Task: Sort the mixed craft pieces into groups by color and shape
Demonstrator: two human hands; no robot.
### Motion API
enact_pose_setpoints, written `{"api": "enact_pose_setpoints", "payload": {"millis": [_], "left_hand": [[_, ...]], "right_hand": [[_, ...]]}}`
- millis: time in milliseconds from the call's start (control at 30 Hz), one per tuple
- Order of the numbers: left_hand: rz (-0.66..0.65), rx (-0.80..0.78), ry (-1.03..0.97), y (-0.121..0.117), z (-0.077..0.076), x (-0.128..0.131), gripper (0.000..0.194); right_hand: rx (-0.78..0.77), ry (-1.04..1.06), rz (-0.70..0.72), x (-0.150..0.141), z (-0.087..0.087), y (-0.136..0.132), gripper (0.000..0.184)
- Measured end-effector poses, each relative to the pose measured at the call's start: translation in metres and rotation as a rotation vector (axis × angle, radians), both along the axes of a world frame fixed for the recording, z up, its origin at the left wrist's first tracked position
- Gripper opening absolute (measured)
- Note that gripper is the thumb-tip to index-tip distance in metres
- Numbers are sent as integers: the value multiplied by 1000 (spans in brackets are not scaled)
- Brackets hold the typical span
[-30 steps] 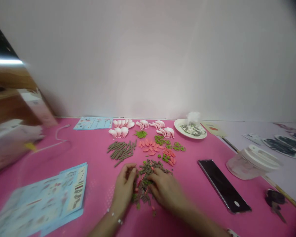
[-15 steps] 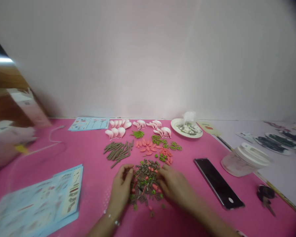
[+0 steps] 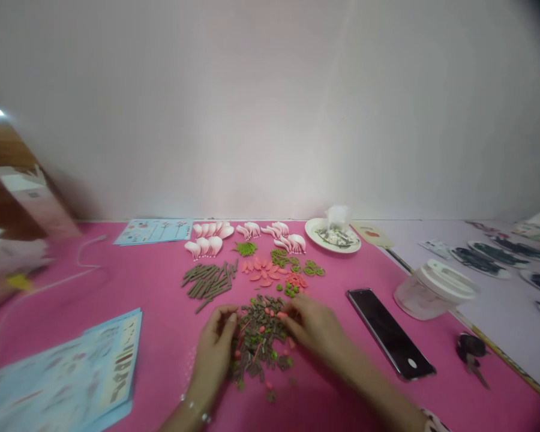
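Note:
A mixed pile of small brown, green and coral plastic pieces (image 3: 260, 337) lies on the pink mat (image 3: 162, 306) in front of me. My left hand (image 3: 214, 351) rests on the pile's left edge with curled fingers touching the pieces. My right hand (image 3: 312, 327) lies on the pile's right edge, fingers bent into it. Whether either hand pinches a piece is hidden. Behind the pile lie sorted groups: brown sticks (image 3: 207, 280), coral petals (image 3: 261, 270), green rings (image 3: 312, 268) and pale pink petals (image 3: 206, 245).
A black phone (image 3: 389, 333) lies right of my hands. A white lidded tub (image 3: 434, 290) and keys (image 3: 470, 351) sit further right. A white plate (image 3: 333, 236) stands at the back. Blue instruction sheets (image 3: 67, 375) lie at the left, another sheet (image 3: 153, 231) by the wall.
My hands have spread apart to the two edges of the pile, uncovering its middle. The camera has drifted to the right, so everything sits further left in view.

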State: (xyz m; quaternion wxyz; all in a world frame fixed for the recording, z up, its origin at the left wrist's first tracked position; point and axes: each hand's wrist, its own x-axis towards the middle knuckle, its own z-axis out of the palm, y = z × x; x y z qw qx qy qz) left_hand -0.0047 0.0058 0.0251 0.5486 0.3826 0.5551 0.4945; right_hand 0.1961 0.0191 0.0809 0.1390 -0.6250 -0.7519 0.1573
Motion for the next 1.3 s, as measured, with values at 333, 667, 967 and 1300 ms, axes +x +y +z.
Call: {"api": "enact_pose_setpoints", "payload": {"millis": [333,667,967,1300], "left_hand": [[-10,-22,-20,1,1,-1,38],[-9,12,-18,2,-1,0,37],[-31,12,26,0,-2,0,35],[-31,22,9,1,-9,-3,40]], "right_hand": [[101,-97,-149,16,-4,63,15],[-9,-118,-160,50,-3,54,19],[-41,-170,-273,76,-10,39,18],[49,-115,-268,59,-9,33,34]]}}
